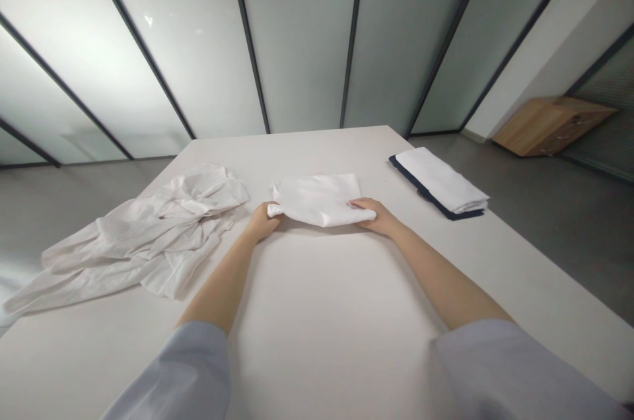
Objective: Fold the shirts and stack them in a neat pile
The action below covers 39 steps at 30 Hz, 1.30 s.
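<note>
A folded white cloth (319, 197), maybe a garment, lies in front of me on the white table (324, 314). My left hand (264, 220) grips its near left corner, with the fingers partly hidden under the fabric. At the near right corner, my right hand (375, 216) is closed on the same cloth, thumb on top and the other fingers beneath. The near edge between my hands is slightly raised and sags in the middle. Its far part rests flat on the tabletop.
Rumpled white fabric (163, 228) spreads over the table's left side and hangs past its edge. At the right, folded white cloth (438, 175) lies on a dark navy piece (458, 214). Frosted glass panels (302, 37) stand behind; a wooden cabinet (537, 123) is at the far right.
</note>
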Tool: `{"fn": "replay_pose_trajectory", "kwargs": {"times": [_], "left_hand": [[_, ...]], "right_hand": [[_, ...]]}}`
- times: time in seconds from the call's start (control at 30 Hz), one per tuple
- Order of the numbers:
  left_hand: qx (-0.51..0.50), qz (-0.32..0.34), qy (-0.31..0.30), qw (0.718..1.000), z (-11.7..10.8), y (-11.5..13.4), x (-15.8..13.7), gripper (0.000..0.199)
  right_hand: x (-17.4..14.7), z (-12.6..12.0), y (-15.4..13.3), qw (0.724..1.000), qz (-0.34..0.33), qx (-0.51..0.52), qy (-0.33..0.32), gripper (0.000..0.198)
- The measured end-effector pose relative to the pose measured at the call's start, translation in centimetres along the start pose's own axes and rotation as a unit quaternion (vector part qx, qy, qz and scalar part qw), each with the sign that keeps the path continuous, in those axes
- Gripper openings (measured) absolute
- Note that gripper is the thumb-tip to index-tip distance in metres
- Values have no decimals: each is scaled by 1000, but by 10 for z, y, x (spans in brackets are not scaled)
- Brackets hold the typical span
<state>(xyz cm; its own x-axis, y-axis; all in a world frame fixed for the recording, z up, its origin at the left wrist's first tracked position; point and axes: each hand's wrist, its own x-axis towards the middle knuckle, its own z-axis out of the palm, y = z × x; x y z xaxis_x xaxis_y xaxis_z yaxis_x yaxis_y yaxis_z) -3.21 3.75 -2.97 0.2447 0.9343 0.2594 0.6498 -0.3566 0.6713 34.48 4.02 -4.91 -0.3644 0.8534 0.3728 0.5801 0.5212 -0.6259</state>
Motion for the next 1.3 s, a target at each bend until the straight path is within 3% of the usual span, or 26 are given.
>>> {"fn": "replay_pose_trajectory", "kwargs": {"times": [0.1, 0.17, 0.47, 0.57, 0.7, 0.97, 1.3], "left_hand": [[39, 64, 0, 997, -2, -3, 0, 39], [47, 71, 0, 996, -1, -7, 1, 40], [-54, -25, 15, 998, 6, -9, 3, 46], [-23, -57, 34, 998, 4, -2, 4, 40], [37, -121, 25, 992, -1, 7, 6, 37], [80, -115, 48, 989, -2, 11, 7, 35], [128, -180, 71, 973, 3, 21, 10, 48]], "right_hand": [[2, 1, -2, 999, -27, -26, -1, 39], [2, 2, -3, 1000, -11, -29, 1, 34], [2, 0, -11, 994, 102, 27, 27, 24], [4, -2, -14, 990, 137, 14, 39, 28], [6, -4, -18, 988, 137, 24, 61, 37], [6, 1, -20, 984, 152, 25, 89, 39], [12, 9, -21, 965, 209, -104, 121, 35]]}}
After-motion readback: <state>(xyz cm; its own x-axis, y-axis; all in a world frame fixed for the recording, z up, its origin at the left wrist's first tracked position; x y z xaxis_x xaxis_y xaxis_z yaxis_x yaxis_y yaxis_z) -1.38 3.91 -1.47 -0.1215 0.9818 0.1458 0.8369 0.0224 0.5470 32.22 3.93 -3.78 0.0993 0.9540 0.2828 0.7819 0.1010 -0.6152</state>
